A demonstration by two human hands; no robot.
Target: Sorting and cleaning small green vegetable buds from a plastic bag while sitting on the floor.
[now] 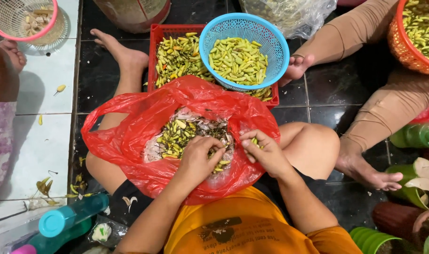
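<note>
A red plastic bag (129,136) lies open on my lap, holding small green-yellow chili peppers (176,134) and pale scraps. My left hand (198,157) reaches into the bag, its fingers curled on peppers near the bag's middle. At the bag's right rim my right hand (266,150) pinches a small chili between thumb and fingers. Beyond the bag, a blue round basket (271,40) full of chilies rests on a red crate (154,51) that holds more of them.
Another person's legs and feet (369,174) lie to the right, by an orange basket of chilies (405,47). A pink basket (16,35) stands at top left. Teal bottles (71,216) lie at bottom left, a green bottle (416,136) at right. My bare foot (122,54) is beside the crate.
</note>
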